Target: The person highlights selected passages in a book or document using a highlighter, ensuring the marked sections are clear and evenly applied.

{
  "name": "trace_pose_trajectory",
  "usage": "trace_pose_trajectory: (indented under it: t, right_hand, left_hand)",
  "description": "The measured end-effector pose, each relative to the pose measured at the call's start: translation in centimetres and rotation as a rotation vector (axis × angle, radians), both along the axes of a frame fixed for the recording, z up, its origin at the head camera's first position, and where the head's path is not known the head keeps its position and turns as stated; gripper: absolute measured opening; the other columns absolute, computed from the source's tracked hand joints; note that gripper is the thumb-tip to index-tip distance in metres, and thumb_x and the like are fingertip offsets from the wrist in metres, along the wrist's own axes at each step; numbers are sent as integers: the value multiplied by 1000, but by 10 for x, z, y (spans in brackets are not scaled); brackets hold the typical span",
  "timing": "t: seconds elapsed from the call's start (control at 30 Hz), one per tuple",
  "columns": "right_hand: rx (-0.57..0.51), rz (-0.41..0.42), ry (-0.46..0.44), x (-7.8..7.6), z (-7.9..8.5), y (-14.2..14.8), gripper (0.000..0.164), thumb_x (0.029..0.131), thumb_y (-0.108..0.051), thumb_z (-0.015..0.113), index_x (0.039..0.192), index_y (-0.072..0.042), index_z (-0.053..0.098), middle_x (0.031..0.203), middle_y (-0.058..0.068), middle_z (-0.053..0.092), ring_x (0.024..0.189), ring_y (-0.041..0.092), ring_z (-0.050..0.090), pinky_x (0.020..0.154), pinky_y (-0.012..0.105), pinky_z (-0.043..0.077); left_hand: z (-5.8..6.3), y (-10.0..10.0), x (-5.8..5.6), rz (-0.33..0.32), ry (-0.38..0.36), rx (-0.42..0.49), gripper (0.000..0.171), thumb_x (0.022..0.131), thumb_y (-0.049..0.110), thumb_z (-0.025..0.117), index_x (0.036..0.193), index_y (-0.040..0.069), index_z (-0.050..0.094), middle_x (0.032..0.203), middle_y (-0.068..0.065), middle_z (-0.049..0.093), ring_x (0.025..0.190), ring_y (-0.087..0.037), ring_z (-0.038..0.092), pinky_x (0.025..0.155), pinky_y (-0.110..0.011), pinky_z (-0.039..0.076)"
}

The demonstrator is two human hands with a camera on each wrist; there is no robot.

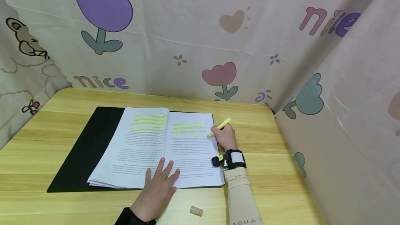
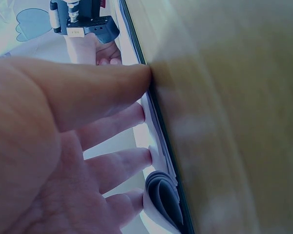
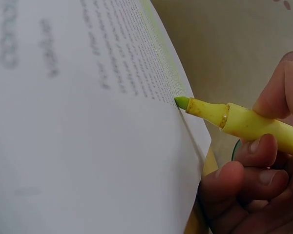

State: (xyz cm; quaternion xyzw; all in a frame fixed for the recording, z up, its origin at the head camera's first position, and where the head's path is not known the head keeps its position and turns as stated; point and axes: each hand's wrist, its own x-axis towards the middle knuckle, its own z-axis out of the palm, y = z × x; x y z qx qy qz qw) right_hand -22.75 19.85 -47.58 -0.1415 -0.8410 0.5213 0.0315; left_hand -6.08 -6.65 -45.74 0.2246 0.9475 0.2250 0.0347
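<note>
Highlighter (image 1: pixel 221 126), yellow and uncapped, pinched between the thumb and fingers of the right hand (image 1: pixel 226 137) at the outer margin of the right page (image 1: pixel 193 148). Yellow bands cover upper lines of the left page (image 1: pixel 134 162); on the right page, a yellow block and a short strip beneath it mark the top portion. Lower paragraphs on both pages bear no yellow; marking of the right page appears to be in its early part. The long axis runs obliquely in the head view, felt tip (image 3: pixel 181 102) down and leftward, rear end up and rightward. The left hand (image 1: pixel 157 192) lies with fingers spread over the pages' near edge.
</note>
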Motion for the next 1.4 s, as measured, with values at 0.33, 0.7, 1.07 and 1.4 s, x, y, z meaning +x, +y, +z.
trace_pose_trajectory:
  t: [0.33, 0.7, 1.07, 1.4]
  right_hand:
    - [-431, 10, 196, 2, -2, 3, 25, 84, -13, 57, 67, -6, 41, 58, 5, 36, 49, 18, 30, 46, 27, 24]
    - [-606, 142, 140, 5, 10, -53, 17, 84, -16, 62, 78, -3, 54, 63, 4, 46, 50, 13, 36, 47, 25, 29]
    - [-439, 194, 76, 6, -12, -93, 25, 84, -32, 71, 84, -6, 69, 73, 11, 63, 55, 14, 48, 49, 24, 38]
    - [-311, 315, 100, 7, -13, -91, 20, 85, -32, 71, 84, -12, 72, 70, 13, 61, 54, 15, 46, 46, 25, 34]
  left_hand:
    - [0, 0, 0, -7, 11, -16, 42, 89, 20, 64, 130, 9, 60, 147, -20, 41, 142, -43, 18, 99, -75, 16]
    - [-1, -1, -1, -17, 3, -48, 44, 88, 22, 66, 130, 11, 60, 147, -18, 41, 142, -42, 19, 98, -75, 17]
    - [-2, 0, -2, -3, -3, -64, 44, 89, 24, 65, 131, 12, 59, 148, -18, 40, 143, -42, 18, 98, -75, 17]
    - [-1, 0, -1, -1, 17, -61, 43, 89, 23, 65, 130, 11, 60, 148, -18, 40, 143, -42, 19, 99, -75, 17]
